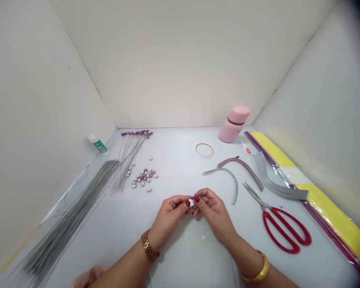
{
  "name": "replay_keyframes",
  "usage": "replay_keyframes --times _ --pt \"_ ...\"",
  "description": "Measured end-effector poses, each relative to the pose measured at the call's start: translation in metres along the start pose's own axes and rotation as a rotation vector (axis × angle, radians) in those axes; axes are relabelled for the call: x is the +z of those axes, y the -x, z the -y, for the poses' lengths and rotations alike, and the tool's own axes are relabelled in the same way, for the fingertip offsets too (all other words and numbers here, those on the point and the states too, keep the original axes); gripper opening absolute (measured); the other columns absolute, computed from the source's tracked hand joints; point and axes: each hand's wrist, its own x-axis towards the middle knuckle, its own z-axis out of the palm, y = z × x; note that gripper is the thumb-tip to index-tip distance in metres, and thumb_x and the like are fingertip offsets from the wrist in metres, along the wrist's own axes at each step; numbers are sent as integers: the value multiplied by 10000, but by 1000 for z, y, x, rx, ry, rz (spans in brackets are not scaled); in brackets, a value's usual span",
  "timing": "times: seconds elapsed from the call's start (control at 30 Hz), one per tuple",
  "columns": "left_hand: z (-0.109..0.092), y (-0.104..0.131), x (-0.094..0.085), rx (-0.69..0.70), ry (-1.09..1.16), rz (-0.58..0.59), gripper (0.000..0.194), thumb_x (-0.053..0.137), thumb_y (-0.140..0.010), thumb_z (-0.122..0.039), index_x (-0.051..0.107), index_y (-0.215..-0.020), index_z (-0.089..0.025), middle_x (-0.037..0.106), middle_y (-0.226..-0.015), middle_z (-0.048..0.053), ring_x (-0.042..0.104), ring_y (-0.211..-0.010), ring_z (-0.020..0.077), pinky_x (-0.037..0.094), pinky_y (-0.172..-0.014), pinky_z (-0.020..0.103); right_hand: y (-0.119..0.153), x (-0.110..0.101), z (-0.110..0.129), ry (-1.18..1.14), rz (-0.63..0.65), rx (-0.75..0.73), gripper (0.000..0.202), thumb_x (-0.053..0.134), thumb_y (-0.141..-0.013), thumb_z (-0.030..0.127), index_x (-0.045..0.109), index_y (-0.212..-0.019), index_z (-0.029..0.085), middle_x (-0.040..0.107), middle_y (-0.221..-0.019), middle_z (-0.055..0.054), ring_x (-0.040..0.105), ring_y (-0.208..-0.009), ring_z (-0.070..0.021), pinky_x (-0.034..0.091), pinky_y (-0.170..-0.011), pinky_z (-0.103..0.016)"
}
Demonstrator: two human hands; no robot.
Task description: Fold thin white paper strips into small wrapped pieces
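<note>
A small silvery-white folded piece (191, 203) is pinched between both hands at the near middle of the table. My left hand (174, 209), with a bracelet watch at the wrist, grips it from the left between thumb and fingers. From the right, my right hand (210, 207) holds it with thumb and fingertips; a gold bangle circles that forearm. Left of the hands lies a loose group of small silver, pink and purple stars (145, 177). Curved silver strips (230, 178) and a pinkish strip (247, 168) lie to the right.
Grey wires (75, 212) and purple-tipped stems (136, 134) lie left, near a glue stick (98, 144). Red-handled scissors (280, 224), grey strips (276, 188) and packed coloured sheets (324, 208) lie right. A tape ring (204, 150) and pink bottle (234, 125) are behind.
</note>
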Motion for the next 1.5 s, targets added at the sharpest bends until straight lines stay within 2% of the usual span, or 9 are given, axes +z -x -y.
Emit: replay_keyframes --times 0.1,0.2,0.5,0.63,0.77,1.07,1.33,1.43,1.5 --pt "5 -1 -3 -3 50 -57 171 600 -762 -236 643 -906 -155 639 -740 32 567 -662 112 429 -702 257 0 -1 1 41 63 16 188 623 -744 298 490 -813 184 594 -667 5 559 -600 -124 438 -574 -254" --pt "9 -2 -5 -4 64 -79 151 605 -758 -226 631 -891 -159 628 -728 23 567 -647 105 435 -690 257 1 -1 2 127 94 15 142 604 -761 281 516 -781 171 610 -670 -10 562 -621 -130 434 -599 -261" --pt "9 0 -7 87 -134 -102 172 642 -721 -236 664 -852 -127 655 -764 61 575 -705 147 437 -692 265 1 -1 -3 76 33 40 159 602 -767 288 535 -697 162 583 -577 19 536 -552 -103 397 -540 -215" --pt "10 0 -7 147 -235 -103 235 649 -710 -249 654 -917 -137 637 -774 50 571 -691 150 448 -659 262 -1 -1 -7 45 54 59 182 577 -785 317 534 -703 160 571 -583 22 522 -514 -89 390 -522 -211" --pt "10 -2 -9 180 -290 -99 200 603 -751 -265 644 -893 -129 617 -704 34 561 -633 139 449 -632 269 0 -1 -4 28 112 68 241 504 -828 352 540 -696 154 593 -608 -5 537 -520 -99 402 -522 -223" --pt "6 0 -8 253 -339 -64 172 567 -779 -232 648 -911 -158 551 -807 40 549 -687 136 445 -663 272 2 1 -3 43 154 71 262 474 -846 367 536 -703 156 585 -618 -2 544 -532 -99 407 -524 -220" --pt "4 1 -6 209 -302 -9 176 540 -799 -259 660 -856 -144 560 -734 37 566 -625 140 452 -642 285 2 1 -3 75 175 81 280 476 -837 388 515 -680 159 550 -597 13 528 -526 -101 404 -527 -225" --pt "3 1 -4 142 -182 23 202 526 -809 -266 601 -950 -143 559 -638 8 563 -540 132 452 -587 289 2 2 -1 80 195 92 298 438 -852 401 497 -679 166 550 -601 12 526 -515 -101 399 -522 -226" --pt "2 0 -2 89 -95 53 190 508 -819 -274 571 -928 -132 552 -562 -7 552 -478 132 444 -537 287 3 3 -1 87 207 98 304 412 -863 407 482 -683 172 550 -602 14 529 -507 -102 394 -513 -224"
